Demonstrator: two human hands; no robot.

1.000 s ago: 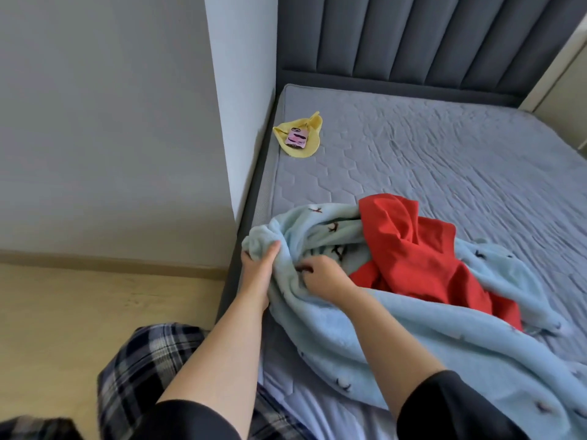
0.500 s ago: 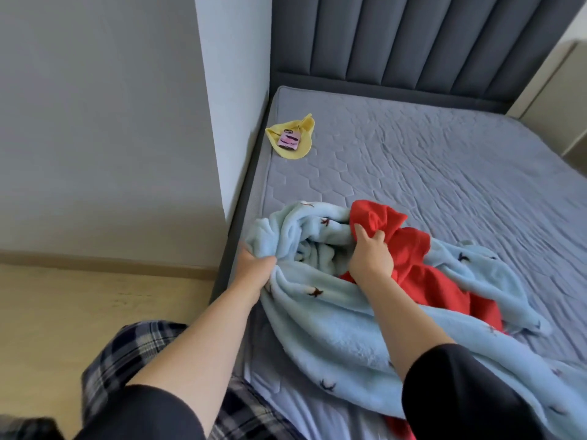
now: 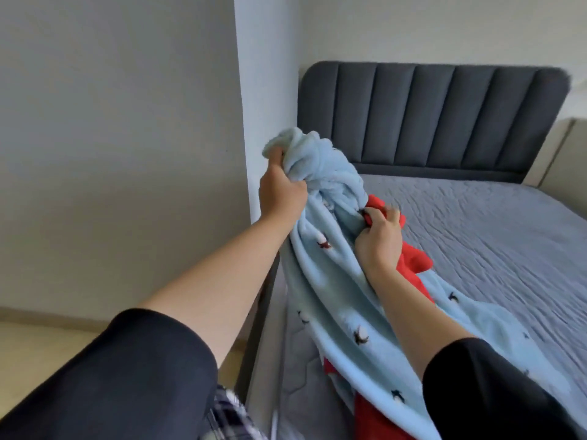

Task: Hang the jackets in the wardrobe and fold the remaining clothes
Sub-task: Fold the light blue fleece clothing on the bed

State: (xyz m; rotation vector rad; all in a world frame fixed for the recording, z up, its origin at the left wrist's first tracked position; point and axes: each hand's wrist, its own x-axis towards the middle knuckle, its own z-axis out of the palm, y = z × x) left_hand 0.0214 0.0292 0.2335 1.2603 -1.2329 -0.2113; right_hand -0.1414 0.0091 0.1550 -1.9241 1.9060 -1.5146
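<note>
A fluffy light-blue garment (image 3: 330,281) with small dark prints hangs lifted above the near left corner of the bed, its lower part trailing over the mattress (image 3: 495,236). My left hand (image 3: 281,192) grips its bunched top, raised in front of the white wall corner. My right hand (image 3: 379,239) grips a lower fold together with a red garment (image 3: 413,262). The red garment is tangled with the blue one and shows again near the bed's edge at the bottom.
A dark grey padded headboard (image 3: 444,115) stands at the far end of the bed. The white wall corner (image 3: 266,90) is just left of my left hand. A pale wooden floor (image 3: 38,354) lies to the left, with checked trousers at the bottom.
Both hands have lifted the blue garment up off the mattress, and the red garment has come up with it. The view has tilted upward, and the yellow item on the bed is out of sight.
</note>
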